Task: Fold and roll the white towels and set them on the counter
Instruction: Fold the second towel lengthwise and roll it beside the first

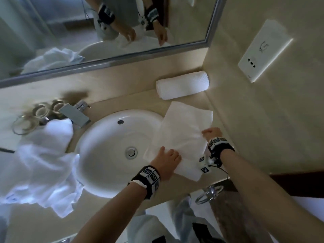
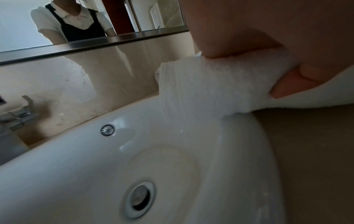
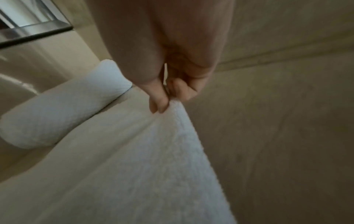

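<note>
A flat white towel [image 1: 182, 127] lies on the beige counter [image 1: 140, 102] to the right of the sink, its left part over the sink's rim. My left hand [image 1: 168, 156] grips the near left edge of that towel [image 2: 210, 87], thumb under and fingers over. My right hand [image 1: 209, 133] pinches the right edge of the towel [image 3: 168, 151] between thumb and fingertips, lifting it a little. A rolled white towel [image 1: 182, 85] lies at the back right corner of the counter; the right wrist view shows this roll [image 3: 57, 109] beyond the flat towel.
The white round sink [image 1: 105, 181] fills the counter's middle, with a chrome tap [image 1: 75, 113] behind it. A heap of crumpled white towels [image 1: 40, 165] lies at the left. Several glass dishes [image 1: 29, 118] stand at the back left. A mirror [image 1: 87, 23] hangs above.
</note>
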`<state>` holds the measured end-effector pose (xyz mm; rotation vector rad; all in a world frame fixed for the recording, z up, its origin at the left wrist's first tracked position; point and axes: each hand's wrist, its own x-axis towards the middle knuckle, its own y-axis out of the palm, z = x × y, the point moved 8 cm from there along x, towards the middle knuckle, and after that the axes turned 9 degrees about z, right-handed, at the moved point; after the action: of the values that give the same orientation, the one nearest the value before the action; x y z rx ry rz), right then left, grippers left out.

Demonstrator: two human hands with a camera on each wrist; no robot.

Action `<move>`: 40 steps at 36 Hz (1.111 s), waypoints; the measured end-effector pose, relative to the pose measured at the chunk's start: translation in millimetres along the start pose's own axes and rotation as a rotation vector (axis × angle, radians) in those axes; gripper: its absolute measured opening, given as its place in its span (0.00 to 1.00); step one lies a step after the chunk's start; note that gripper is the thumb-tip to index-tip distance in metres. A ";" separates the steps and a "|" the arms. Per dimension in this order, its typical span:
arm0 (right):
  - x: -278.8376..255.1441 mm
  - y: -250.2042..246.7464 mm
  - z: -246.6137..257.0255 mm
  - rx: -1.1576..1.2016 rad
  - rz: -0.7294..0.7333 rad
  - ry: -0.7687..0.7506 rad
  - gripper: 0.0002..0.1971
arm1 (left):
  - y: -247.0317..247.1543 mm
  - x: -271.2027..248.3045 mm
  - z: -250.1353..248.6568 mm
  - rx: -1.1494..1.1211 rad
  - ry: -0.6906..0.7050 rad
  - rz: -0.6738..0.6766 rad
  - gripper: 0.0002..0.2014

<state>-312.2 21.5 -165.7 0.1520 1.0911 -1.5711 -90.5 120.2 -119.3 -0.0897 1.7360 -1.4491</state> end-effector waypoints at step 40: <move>-95.4 18.0 -23.9 -0.838 0.286 -0.253 0.23 | -57.3 61.8 -43.3 -0.155 0.209 -0.132 0.25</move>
<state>-276.2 107.5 -129.6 -0.4281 1.3620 -0.7629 -182.6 101.5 -106.8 -0.1416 2.0458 -1.4589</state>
